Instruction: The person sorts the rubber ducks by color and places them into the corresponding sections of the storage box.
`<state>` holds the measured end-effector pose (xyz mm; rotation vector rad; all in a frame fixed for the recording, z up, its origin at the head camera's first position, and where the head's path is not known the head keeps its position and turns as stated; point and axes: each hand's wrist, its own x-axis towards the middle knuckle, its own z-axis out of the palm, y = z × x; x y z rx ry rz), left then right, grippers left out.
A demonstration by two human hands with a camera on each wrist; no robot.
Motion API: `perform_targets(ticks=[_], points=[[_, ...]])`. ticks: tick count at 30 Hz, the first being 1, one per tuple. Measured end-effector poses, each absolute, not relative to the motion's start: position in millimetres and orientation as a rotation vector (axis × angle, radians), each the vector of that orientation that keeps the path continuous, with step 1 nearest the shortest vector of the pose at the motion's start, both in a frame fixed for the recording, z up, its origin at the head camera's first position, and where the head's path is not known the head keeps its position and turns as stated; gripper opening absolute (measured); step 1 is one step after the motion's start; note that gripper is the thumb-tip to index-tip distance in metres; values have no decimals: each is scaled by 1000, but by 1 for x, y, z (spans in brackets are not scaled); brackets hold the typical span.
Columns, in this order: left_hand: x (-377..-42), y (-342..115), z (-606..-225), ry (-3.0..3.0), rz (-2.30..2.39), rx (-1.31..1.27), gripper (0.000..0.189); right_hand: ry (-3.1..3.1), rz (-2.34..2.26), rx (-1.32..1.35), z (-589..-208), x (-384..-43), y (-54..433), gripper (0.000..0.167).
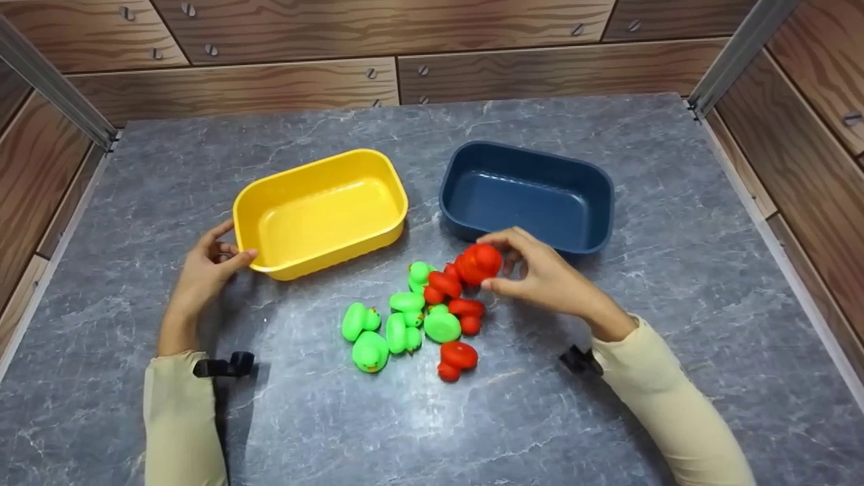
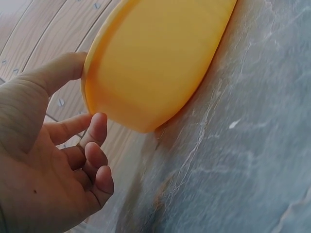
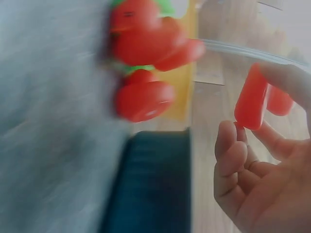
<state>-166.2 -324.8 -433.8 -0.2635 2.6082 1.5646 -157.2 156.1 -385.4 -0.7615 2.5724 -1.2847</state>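
Observation:
My right hand pinches a red toy duck between thumb and fingertips, close over the other ducks and beside the near rim of the blue bin. In the right wrist view that red duck is raised off the table. My left hand grips the left end of the yellow bin, thumb and index finger at its rim, the other fingers curled. Several green ducks lie in a loose group, and red ducks lie along its right side, some tipped over.
The blue bin stands right of the yellow one, both with nothing inside. Wood-patterned walls enclose the back and sides of the grey marbled table. Black straps sit on both wrists.

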Motion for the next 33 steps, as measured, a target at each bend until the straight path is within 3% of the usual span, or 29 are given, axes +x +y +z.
perform_targets(ticks=[11, 33], points=[[-167, -324, -436, 2617, 1598, -227, 76, 2547, -1368, -768, -356, -173, 122, 50], [-166, -325, -433, 2614, 1548, -244, 76, 2470, -1324, -726, -352, -212, 46, 52]])
